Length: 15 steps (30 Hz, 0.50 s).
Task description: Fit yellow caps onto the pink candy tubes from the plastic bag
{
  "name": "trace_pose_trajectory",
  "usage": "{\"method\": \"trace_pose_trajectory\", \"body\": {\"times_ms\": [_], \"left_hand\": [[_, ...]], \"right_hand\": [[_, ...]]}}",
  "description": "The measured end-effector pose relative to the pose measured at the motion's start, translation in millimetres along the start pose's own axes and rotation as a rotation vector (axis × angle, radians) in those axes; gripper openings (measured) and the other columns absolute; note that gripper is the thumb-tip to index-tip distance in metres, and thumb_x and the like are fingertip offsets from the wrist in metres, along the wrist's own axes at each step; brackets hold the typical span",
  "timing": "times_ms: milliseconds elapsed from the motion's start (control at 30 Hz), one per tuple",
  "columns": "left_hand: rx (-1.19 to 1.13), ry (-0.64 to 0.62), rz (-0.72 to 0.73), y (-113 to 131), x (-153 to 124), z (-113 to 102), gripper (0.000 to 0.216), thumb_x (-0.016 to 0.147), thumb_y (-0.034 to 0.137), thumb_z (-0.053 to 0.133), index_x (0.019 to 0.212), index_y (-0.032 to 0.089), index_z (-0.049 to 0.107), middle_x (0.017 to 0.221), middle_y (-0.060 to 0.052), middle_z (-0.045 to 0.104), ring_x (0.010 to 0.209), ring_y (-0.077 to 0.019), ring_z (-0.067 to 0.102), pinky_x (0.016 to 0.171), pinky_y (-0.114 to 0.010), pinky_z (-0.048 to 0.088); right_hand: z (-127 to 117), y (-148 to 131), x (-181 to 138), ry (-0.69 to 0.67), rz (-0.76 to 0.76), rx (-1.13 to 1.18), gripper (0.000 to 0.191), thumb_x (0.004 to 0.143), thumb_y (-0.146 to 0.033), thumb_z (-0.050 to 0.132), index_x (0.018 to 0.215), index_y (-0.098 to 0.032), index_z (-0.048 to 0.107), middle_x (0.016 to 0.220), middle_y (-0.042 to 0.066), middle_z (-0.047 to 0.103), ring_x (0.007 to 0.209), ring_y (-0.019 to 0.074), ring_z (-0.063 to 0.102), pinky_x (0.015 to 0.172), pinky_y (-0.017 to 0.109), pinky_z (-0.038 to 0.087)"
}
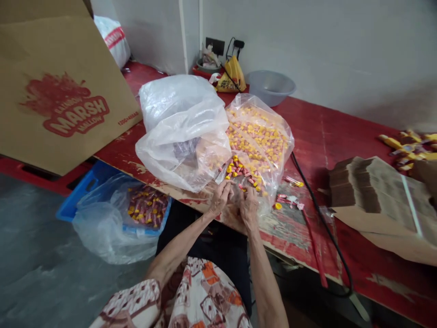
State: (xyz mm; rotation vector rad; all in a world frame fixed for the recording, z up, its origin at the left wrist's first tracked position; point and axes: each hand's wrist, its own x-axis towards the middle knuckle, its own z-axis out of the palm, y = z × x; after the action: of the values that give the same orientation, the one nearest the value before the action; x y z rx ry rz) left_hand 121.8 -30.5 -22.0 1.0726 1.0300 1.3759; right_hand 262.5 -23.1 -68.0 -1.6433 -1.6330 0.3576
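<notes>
My left hand point(220, 197) and my right hand point(248, 205) are close together at the near edge of the red table point(317, 136), fingers curled at the mouth of a clear plastic bag point(262, 136) full of small yellow and red wrapped candies point(241, 169). Both hands pinch at the loose candies by the bag's opening; what each holds is too small to name. A second, crumpled whitish plastic bag point(177, 132) lies just left of the candy bag, touching it.
A blue crate lined with plastic point(116, 214) holding wrapped candies sits low at my left. A big cardboard box point(58, 86) leans at far left. A black cable point(321, 218) crosses the table. Stacked brown cardboard point(372, 191), a grey basin point(271, 86) and a yellow packet point(232, 75) lie further off.
</notes>
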Motion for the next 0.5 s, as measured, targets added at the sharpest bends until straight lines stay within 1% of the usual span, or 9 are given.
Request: {"method": "trace_pose_trajectory", "body": {"times_ms": [67,200,300,400,500], "left_hand": [[-0.010,0.031,0.020,-0.1,-1.1,-1.2,0.047,0.103,0.065,0.051,0.104,0.019,0.064,0.060,0.007,0.042,0.053,-0.0106,0.039,0.055,-0.025,0.034],[-0.001,0.033,0.006,-1.8,-0.2,-4.5,0.049,0.101,0.068,0.052,0.098,0.020,0.061,0.058,0.007,0.041,0.052,-0.0106,0.039,0.056,-0.025,0.037],[0.000,0.017,-0.008,-1.0,2.1,-3.7,0.048,0.101,0.067,0.053,0.097,0.020,0.062,0.060,0.007,0.042,0.054,-0.0112,0.040,0.057,-0.026,0.040],[-0.003,0.019,0.014,-0.1,2.6,-2.4,0.044,0.103,0.062,0.053,0.101,0.020,0.064,0.063,0.005,0.044,0.056,-0.0119,0.043,0.059,-0.027,0.042],[0.040,0.001,0.016,-3.8,0.9,-3.4,0.042,0.104,0.058,0.051,0.098,0.019,0.065,0.064,0.004,0.047,0.058,-0.0127,0.046,0.061,-0.028,0.044]], "right_hand": [[1.6,-7.5,-10.3,-0.003,0.009,0.045,0.034,0.108,-0.044,0.044,0.110,-0.021,0.068,0.104,0.009,0.070,0.090,0.0222,0.061,0.085,0.036,0.050],[5.9,-18.2,-22.9,-0.076,-0.036,0.098,0.035,0.110,-0.043,0.041,0.113,-0.022,0.069,0.108,0.009,0.071,0.099,0.0230,0.063,0.091,0.037,0.051],[5.7,-20.2,-24.5,-0.087,-0.050,0.119,0.034,0.109,-0.040,0.041,0.116,-0.021,0.068,0.110,0.010,0.071,0.100,0.0226,0.063,0.093,0.037,0.051],[4.1,-20.4,-23.8,-0.080,-0.064,0.136,0.034,0.108,-0.039,0.042,0.119,-0.020,0.068,0.112,0.010,0.071,0.100,0.0220,0.063,0.093,0.037,0.051],[4.6,-20.6,-23.5,-0.066,-0.051,0.136,0.034,0.108,-0.040,0.041,0.115,-0.021,0.069,0.110,0.009,0.071,0.101,0.0221,0.063,0.094,0.036,0.050]]}}
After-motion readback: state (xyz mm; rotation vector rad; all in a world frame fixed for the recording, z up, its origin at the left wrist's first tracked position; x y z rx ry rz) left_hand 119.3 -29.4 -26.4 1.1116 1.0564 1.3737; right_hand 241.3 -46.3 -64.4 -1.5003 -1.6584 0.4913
